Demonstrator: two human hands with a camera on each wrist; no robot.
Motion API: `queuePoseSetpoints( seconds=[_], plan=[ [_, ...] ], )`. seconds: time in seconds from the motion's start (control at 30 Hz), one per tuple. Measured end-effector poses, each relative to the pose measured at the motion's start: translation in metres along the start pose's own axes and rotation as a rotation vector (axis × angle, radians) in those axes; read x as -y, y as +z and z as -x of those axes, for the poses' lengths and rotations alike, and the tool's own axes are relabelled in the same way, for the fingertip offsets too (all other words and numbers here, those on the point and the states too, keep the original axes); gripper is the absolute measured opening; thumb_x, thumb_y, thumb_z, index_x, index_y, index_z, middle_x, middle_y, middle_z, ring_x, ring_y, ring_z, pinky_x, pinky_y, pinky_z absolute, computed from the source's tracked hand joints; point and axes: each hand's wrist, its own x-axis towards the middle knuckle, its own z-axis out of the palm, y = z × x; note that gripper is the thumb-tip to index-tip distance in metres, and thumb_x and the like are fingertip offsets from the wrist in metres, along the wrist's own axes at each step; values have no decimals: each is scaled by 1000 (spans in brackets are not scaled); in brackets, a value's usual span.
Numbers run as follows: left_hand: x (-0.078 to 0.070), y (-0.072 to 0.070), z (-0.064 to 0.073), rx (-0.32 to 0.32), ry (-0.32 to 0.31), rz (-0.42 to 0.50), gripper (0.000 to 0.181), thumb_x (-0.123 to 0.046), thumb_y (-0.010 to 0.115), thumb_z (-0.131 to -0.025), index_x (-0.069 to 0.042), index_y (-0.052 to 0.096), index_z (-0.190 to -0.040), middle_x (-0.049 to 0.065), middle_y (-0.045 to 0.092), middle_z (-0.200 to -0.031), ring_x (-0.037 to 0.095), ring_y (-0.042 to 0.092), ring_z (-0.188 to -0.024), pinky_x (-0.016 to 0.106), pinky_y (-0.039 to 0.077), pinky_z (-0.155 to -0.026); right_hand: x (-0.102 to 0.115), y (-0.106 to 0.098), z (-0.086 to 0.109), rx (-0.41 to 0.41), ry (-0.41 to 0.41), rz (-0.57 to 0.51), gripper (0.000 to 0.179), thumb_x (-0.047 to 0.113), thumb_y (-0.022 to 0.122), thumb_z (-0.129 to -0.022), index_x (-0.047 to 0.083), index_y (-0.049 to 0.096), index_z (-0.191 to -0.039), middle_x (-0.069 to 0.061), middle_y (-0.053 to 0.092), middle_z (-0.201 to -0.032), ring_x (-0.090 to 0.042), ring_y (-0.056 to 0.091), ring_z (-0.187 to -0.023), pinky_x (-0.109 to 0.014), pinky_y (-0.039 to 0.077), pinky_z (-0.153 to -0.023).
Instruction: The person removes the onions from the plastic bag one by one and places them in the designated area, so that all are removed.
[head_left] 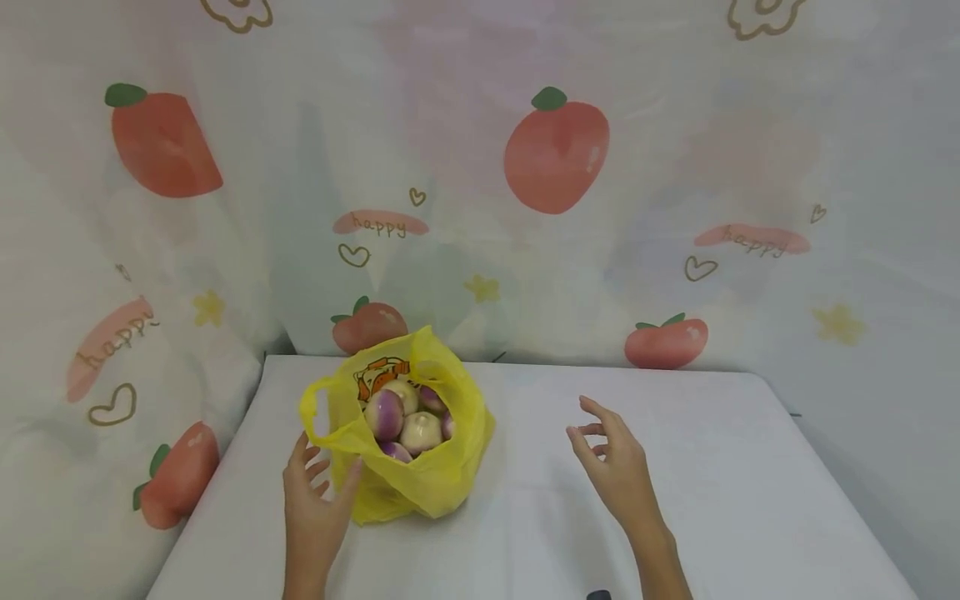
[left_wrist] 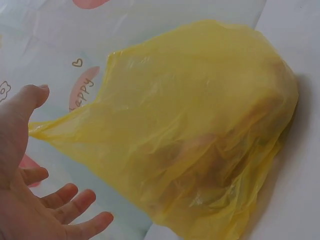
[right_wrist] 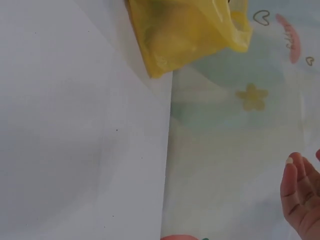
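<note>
A yellow plastic bag (head_left: 450, 475) stands with its mouth open on the white table, left of the middle. Inside it lie several round purple-and-white turnips (head_left: 422, 432). My left hand (head_left: 315, 508) is at the bag's near left side, fingers spread and holding nothing; whether a fingertip touches the plastic I cannot tell. In the left wrist view the yellow bag (left_wrist: 190, 120) fills the middle, its turnips showing only as dark shapes through the plastic. Well to the right of the bag, my right hand (head_left: 615, 467) hovers over the table with loosely bent, empty fingers.
The white table (head_left: 720, 467) reaches back to a hanging cloth (head_left: 450, 108) printed with fruit, hearts and "happy". More of that cloth hangs along the left side. A small dark object (head_left: 599, 594) pokes in at the bottom edge, beside the right forearm.
</note>
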Motion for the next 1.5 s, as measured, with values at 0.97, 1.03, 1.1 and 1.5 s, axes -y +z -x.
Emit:
queuePoseSetpoints(
  seconds=[0.97,1.03,1.1,1.5],
  plan=[
    [-14,26,6,-71,83,61,77,-30,76,-81,-1,29,-134,17,31,-120,29,43,-106,49,56,-79,32,56,-5,120,32,-164,42,16,69,-88,14,56,-127,-4,58,-120,-16,59,-96,-38,59,-71],
    [-15,27,4,-89,97,76,72,-29,75,-83,-1,31,-132,16,34,-119,27,45,-104,49,56,-79,32,61,-5,120,22,-172,41,16,69,-88,13,56,-127,-5,59,-120,-18,59,-97,-38,59,-72],
    [-16,28,2,-106,95,104,68,-28,73,-84,-1,32,-131,15,37,-117,25,47,-103,48,55,-79,32,66,-5,121,21,-183,40,18,69,-88,13,57,-126,-4,59,-120,-18,59,-98,-38,59,-73],
    [-14,27,-3,-128,-8,163,56,-24,69,-88,1,33,-123,17,44,-116,28,53,-102,10,51,-72,39,91,0,207,9,-212,42,25,67,-90,13,55,-128,-4,58,-121,-19,57,-102,-40,57,-82]
  ],
)
